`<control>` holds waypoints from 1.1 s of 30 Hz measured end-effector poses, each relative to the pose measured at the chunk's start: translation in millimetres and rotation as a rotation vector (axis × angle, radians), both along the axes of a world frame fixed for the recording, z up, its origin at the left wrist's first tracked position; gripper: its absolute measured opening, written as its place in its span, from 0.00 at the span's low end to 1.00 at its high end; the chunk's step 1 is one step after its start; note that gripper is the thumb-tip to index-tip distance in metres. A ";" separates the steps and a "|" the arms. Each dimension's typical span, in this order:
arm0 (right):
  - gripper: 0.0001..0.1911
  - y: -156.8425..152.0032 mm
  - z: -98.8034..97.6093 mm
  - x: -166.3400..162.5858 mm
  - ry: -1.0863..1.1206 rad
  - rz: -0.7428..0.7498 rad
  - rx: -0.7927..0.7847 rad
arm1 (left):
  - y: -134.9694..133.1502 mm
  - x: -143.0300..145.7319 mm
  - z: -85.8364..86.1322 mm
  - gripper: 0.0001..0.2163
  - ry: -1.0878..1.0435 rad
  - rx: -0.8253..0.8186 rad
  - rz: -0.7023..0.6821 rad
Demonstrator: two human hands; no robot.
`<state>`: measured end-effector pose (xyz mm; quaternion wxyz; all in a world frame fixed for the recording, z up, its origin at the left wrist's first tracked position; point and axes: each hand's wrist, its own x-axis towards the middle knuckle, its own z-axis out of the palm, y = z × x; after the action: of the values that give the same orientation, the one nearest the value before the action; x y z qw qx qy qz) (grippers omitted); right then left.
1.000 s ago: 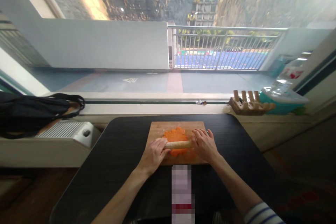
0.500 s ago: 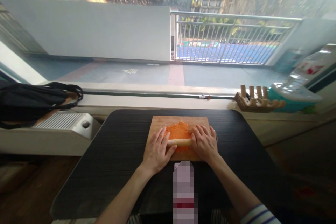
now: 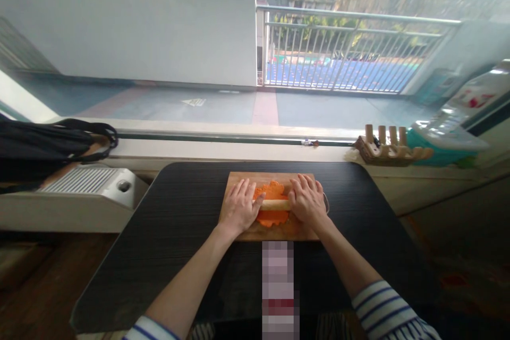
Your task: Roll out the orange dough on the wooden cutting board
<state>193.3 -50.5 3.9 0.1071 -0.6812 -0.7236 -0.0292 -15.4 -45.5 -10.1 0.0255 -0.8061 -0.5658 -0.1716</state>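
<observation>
A wooden rolling pin [image 3: 273,205] lies across a flattened sheet of orange dough [image 3: 272,219] with ragged edges. Under the dough is a wooden cutting board [image 3: 255,233]. My left hand [image 3: 240,204] presses over the pin's left end, fingers pointing forward and thumb along the near side. Over the right end, my right hand [image 3: 307,199] grips with its fingers bent across the wood. Both ends of the pin are hidden beneath the hands. Orange dough shows in front of and behind the roller, between the hands.
The board rests on a dark table [image 3: 167,234] with rounded corners. On the sill at right stand a basket with wooden pegs [image 3: 384,149] and a teal container [image 3: 442,143]. A black bag [image 3: 48,141] lies at left above a white heater-like unit [image 3: 95,186].
Both hands have pushed the rolling pin forward, away from me, over the dough. More of the orange sheet now shows on the near side. The view has shifted slightly.
</observation>
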 end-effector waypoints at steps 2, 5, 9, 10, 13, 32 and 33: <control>0.22 -6.6 -2.6 0.3 0.002 -0.003 0.004 | -7.9 -0.8 0.9 0.29 0.006 0.003 -0.018; 0.21 -20.7 -6.8 0.9 0.001 0.005 0.034 | -24.1 -3.6 1.1 0.29 0.005 -0.004 -0.043; 0.21 -33.0 -8.5 1.2 -0.003 0.035 0.088 | -37.4 -7.8 -0.2 0.28 -0.011 0.003 -0.064; 0.21 -33.4 -8.4 1.1 -0.005 0.036 0.094 | -37.7 -8.3 -0.2 0.29 -0.012 0.003 -0.065; 0.21 -28.3 -8.3 0.4 -0.011 0.019 0.090 | -31.8 -7.4 1.3 0.30 -0.003 -0.007 -0.053; 0.24 29.0 2.9 1.3 0.062 -0.059 -0.057 | 40.7 8.4 5.9 0.32 -0.007 -0.130 0.124; 0.24 32.1 3.2 1.4 0.064 -0.062 -0.068 | 44.1 9.0 6.9 0.32 -0.012 -0.159 0.131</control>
<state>194.8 -18.4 7.1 0.1060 -0.7072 -0.6989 0.0139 -6.4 -1.4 -3.2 -0.0308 -0.7656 -0.6295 -0.1289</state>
